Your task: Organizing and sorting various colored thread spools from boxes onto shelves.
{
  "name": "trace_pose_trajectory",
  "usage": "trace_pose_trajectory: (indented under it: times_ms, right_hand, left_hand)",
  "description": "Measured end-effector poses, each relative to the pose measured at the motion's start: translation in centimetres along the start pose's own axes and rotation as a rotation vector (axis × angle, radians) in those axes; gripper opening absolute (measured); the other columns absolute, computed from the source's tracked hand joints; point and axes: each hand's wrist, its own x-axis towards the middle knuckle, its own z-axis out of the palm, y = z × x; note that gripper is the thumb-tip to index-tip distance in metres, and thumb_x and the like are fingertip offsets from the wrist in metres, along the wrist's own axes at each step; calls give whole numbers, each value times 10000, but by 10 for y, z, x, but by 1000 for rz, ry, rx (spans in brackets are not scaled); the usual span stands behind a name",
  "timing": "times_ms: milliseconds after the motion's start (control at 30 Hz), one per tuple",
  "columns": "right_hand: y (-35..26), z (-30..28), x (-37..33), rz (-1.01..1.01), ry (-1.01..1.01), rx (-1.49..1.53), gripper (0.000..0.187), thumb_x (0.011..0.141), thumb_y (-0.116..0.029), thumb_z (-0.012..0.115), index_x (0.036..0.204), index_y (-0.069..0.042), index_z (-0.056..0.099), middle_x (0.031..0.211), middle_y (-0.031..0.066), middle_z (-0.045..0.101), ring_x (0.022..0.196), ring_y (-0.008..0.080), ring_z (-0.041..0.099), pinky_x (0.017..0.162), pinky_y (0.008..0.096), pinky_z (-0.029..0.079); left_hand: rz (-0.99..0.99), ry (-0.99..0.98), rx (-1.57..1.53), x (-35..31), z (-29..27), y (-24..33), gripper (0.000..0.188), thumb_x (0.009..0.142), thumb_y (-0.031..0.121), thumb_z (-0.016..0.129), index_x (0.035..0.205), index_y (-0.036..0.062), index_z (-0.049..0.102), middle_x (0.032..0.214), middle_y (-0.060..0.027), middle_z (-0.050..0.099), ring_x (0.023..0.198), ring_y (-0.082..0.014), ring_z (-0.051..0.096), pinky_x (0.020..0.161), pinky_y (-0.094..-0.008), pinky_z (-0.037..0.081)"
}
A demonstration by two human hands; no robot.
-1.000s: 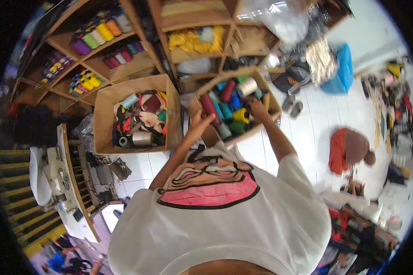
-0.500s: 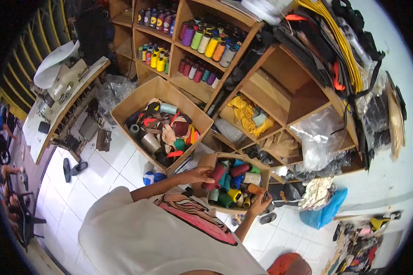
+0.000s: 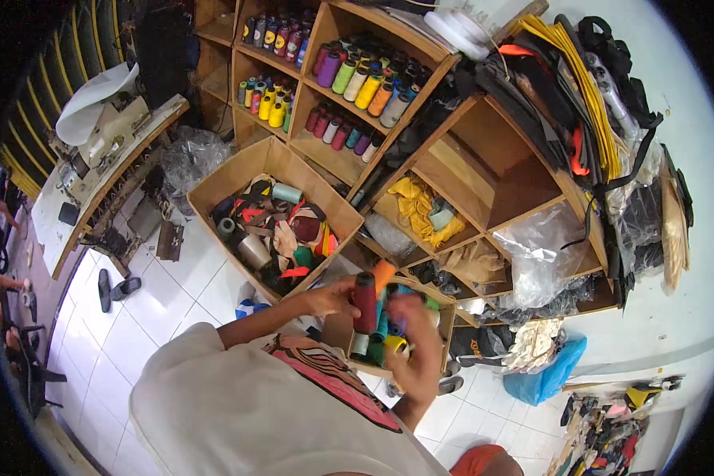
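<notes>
My left hand (image 3: pixel 335 299) grips a maroon thread cone (image 3: pixel 365 305), raised upright above the small cardboard box (image 3: pixel 447 327). Just behind that cone an orange thread cone (image 3: pixel 383 274) tilts up beside it; its lower end is hidden, so what supports it is unclear. Over the right part of the same box is my right hand (image 3: pixel 416 337), smeared by motion, its fingers not readable. Inside the box lie several cones, among them a yellow cone (image 3: pixel 396 344) and a pale cone (image 3: pixel 360 343).
A larger cardboard box (image 3: pixel 232 172) with cones and fabric scraps stands beyond my left arm. Wooden shelves (image 3: pixel 335 161) hold rows of thread cones. Further right are cubbies with yellow cloth (image 3: pixel 417 208) and a blue bag (image 3: pixel 544 373). A sewing machine table (image 3: pixel 119 170) stands at left.
The maroon cone has been lifted upright in my left hand. The orange cone, earlier in my right hand, is now beside the maroon one. My right hand has moved left, toward my body.
</notes>
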Motion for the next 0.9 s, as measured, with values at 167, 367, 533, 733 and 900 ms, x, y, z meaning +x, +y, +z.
trace_pose_trajectory:
  times_ms: [167,367,533,733,900]
  right_hand:
    - [-59,8,56,-541,-576,895,224,836,-193,626,945,-1,668,986,155,625,789,260,573,666,372,453]
    - [-63,50,102,-540,-406,960,136,894,-50,547,854,-18,673,864,132,619,663,228,564,507,328,445]
    - [-72,88,121,-468,-316,1184,125,871,-143,587,863,-70,688,869,106,631,717,230,597,542,329,458]
    - [-47,116,159,-459,-640,1009,175,856,-215,595,878,-71,691,875,103,636,758,229,611,611,324,471]
    - [-2,108,148,-34,-589,-120,229,844,-275,602,891,-71,695,880,101,641,792,227,623,668,320,481]
  left_hand:
    - [-135,76,-150,16,-27,-12,529,798,74,715,1263,69,461,1204,-50,547,1114,-168,531,966,-363,426]
    - [-81,138,-71,-31,-46,28,583,819,86,698,1325,73,407,1309,-75,497,1186,-176,482,999,-396,401]
    - [-39,58,97,-38,-56,52,566,804,89,714,1299,76,440,1295,-68,505,1155,-172,496,982,-372,414]
    - [-42,163,96,-86,-84,103,582,764,114,755,1268,72,466,1232,-32,526,1075,-141,512,936,-307,398]
    - [-109,121,249,-101,-108,131,641,775,182,752,1312,55,427,1291,-53,482,1228,-172,430,1055,-370,320]
